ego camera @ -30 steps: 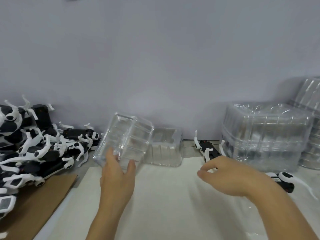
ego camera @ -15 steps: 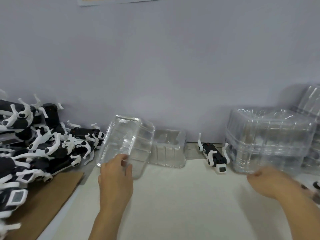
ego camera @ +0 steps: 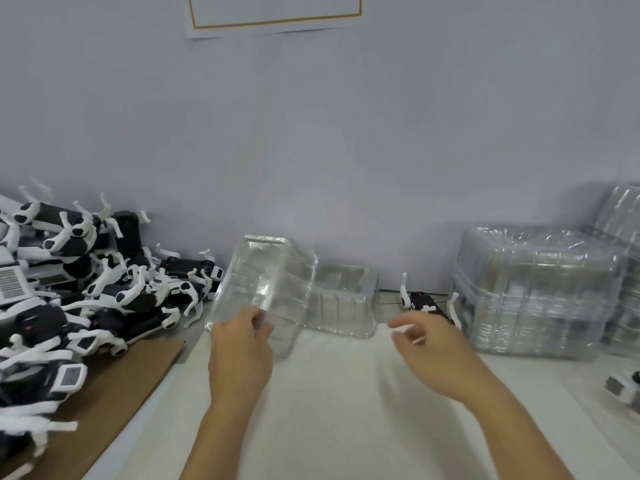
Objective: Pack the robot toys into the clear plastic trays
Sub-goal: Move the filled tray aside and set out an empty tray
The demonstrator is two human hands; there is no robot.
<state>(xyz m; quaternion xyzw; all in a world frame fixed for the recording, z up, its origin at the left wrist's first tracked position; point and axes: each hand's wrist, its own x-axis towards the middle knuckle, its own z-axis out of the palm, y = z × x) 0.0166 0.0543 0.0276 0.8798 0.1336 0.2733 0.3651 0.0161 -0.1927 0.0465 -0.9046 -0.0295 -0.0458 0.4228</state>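
Observation:
My left hand (ego camera: 240,355) grips the near edge of a clear plastic tray (ego camera: 266,285), which is tilted up off the white table (ego camera: 329,410). A second clear tray (ego camera: 343,303) sits on the table just behind it, against the wall. My right hand (ego camera: 429,344) hovers over the table with fingers loosely curled, blurred by motion, holding nothing. Just beyond its fingertips a black and white robot toy (ego camera: 420,303) lies beside the tray stack.
A big pile of black and white robot toys (ego camera: 79,299) fills the left side, partly on a brown cardboard sheet (ego camera: 114,403). Tall stacks of clear trays (ego camera: 540,292) stand at the right. Another toy (ego camera: 627,389) lies at the right edge. The wall is close behind.
My right hand has swung back left from the tray stack to the middle, near the single toy. My left hand keeps its hold on the tilted tray. The view has tipped upward.

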